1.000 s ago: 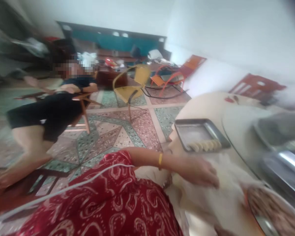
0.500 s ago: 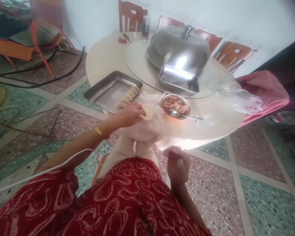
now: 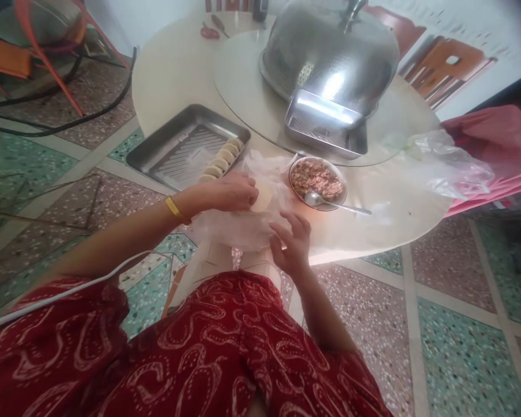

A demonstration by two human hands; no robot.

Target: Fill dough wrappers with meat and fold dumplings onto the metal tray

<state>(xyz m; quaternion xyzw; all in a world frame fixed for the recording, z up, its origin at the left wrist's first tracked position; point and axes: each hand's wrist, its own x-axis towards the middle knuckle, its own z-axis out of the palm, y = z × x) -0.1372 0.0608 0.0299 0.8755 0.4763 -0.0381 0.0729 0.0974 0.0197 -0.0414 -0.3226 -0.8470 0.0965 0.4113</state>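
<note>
Left hand (image 3: 233,192) curled at left edge of pale round wrapper (image 3: 264,196); wrapper lies on crumpled plastic sheet (image 3: 228,229) at near side of table (image 3: 169,75). Left grip: fingers bent together, cannot tell whether pinching wrapper. Right hand (image 3: 292,240) at near right part of sheet, grip spread, fingers apart. Bowl (image 3: 341,178) of minced filling (image 3: 315,172) just right of sheet, spoon (image 3: 349,207) in it, handle over rim. Left of sheet, metal tray (image 3: 169,153), dumplings (image 3: 222,160) in row along its right side.
</note>
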